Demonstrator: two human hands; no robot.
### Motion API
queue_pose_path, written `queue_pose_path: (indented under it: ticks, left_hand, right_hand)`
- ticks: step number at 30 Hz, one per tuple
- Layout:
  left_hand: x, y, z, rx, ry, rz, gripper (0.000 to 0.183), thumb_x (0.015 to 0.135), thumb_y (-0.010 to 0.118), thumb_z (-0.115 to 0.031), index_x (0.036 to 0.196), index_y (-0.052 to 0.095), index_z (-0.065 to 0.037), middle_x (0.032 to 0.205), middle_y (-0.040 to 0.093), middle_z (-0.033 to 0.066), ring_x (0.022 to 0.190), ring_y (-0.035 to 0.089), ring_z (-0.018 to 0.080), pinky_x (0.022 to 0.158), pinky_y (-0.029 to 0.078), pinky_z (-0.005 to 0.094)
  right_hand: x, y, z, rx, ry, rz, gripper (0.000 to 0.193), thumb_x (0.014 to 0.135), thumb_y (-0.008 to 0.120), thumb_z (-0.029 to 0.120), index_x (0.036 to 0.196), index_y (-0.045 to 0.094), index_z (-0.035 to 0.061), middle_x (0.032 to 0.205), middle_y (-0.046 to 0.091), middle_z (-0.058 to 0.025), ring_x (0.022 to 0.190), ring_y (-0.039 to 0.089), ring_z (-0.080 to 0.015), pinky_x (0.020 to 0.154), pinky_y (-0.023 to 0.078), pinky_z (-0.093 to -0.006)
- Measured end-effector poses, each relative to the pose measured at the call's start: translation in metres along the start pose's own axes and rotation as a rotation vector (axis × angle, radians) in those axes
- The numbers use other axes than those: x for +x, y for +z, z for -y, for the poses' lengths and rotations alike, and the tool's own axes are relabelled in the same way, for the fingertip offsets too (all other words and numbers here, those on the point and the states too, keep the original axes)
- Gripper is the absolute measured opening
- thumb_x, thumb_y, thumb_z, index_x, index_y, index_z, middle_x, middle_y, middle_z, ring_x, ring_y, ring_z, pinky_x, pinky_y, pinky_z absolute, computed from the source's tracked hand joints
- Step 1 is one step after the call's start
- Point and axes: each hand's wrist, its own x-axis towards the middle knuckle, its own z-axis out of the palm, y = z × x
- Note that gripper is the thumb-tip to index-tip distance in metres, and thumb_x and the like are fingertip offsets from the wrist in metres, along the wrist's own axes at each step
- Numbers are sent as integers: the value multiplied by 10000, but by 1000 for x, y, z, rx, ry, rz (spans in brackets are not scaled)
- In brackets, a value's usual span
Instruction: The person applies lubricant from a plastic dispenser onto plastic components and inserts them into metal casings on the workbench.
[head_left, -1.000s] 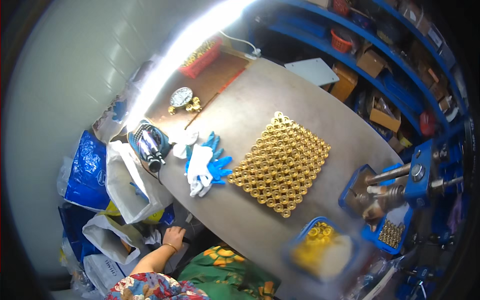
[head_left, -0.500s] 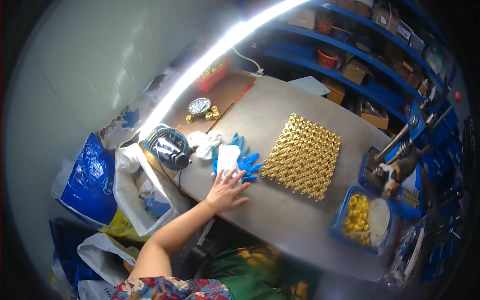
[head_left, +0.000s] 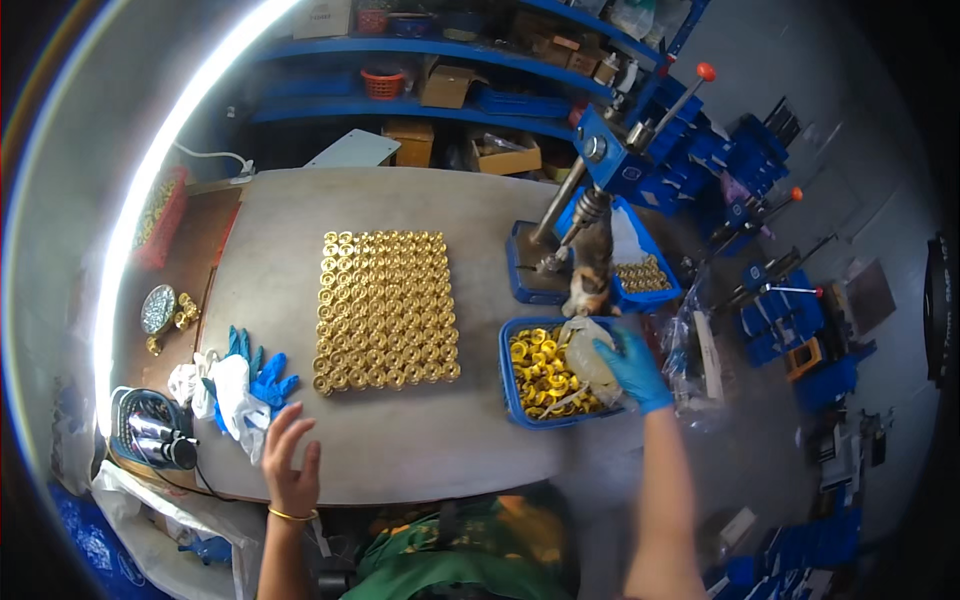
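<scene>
Head view: found left hand point(head_left: 290, 465) bare, fingers loosely bent and holding nothing, by the near edge of the table point(head_left: 480, 450) and just beside a white glove point(head_left: 240, 395). Noted a gold bangle point(head_left: 292, 515) at its wrist. Found right hand point(head_left: 638, 372) in a blue glove, at the right side of a blue tub point(head_left: 508, 385), fingers at a translucent plastic bag point(head_left: 588, 352) inside. Could not tell firm grip from mere contact.

Compared with half a second earlier, recorded right hand newly in sight, left hand drawn back from over the glove pile, and outlook swung rightward. Judged attention shifted from the gloves to the tub, with right hand active and left hand free.

Located yellow-gold parts point(head_left: 540, 365) loose in the tub, beside the bag and partly in disorder. Observed an array of gold pieces point(head_left: 388, 310) in close rows on the table, left of the tub; detected no disturbance to its block layout. Listed blue gloves point(head_left: 272, 380) beside the white one. Beyond the tub, noted a blue lever press point(head_left: 612, 160), an apparent calico cat point(head_left: 592, 262) just beside it, and a blue tray point(head_left: 648, 300) of small metal pieces behind. Farther out, logged blue shelving point(head_left: 340, 107).
</scene>
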Motion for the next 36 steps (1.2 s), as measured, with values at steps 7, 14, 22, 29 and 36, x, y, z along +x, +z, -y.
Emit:
queue_pose_path:
  ticks: [7, 14, 22, 29, 36]
  left_hand:
    - [78, -24, -75, -585, 8, -106, 268, 806, 458, -107, 1026, 516, 34, 1066, 512, 155, 958, 524, 217, 842, 407, 338]
    - [44, 89, -99, -930, -266, 189, 150, 815, 495, -14, 937, 560, 41, 936, 575, 97, 882, 542, 147, 787, 431, 265]
    - [15, 214, -105, -730, -293, 176, 313, 821, 549, -100, 1087, 471, 45, 969, 557, 108, 863, 558, 158, 773, 447, 269]
    - [37, 238, -93, -208, -165, 451, 618, 696, 544, -218, 1173, 347, 123, 895, 557, 251, 796, 562, 365, 700, 471, 375]
    - [30, 204, -94, -280, -243, 593, 625, 687, 559, -172, 1169, 300, 129, 688, 562, 254, 658, 572, 388, 596, 469, 434]
  right_hand:
    - [-3, 14, 37, 453, 142, 268, 408, 705, 700, 152, 1050, 529, 17, 985, 571, -76, 891, 535, -141, 803, 436, -284]
    - [-24, 13, 28, 178, 54, 298, 648, 624, 768, 168, 1149, 434, -9, 1069, 535, -112, 953, 523, -188, 818, 435, -307]
    - [-25, 18, 21, 399, 41, 316, 502, 639, 731, 81, 1088, 516, 16, 1071, 531, -91, 952, 519, -154, 774, 440, -276]
    - [-35, 17, 26, 651, 109, 80, 489, 665, 724, 101, 1094, 504, 17, 1000, 567, -78, 916, 550, -166, 817, 448, -300]
    - [-30, 8, 49, 99, -106, 311, 573, 686, 710, 143, 1173, 439, 11, 1074, 538, -92, 947, 526, -153, 824, 428, -294]
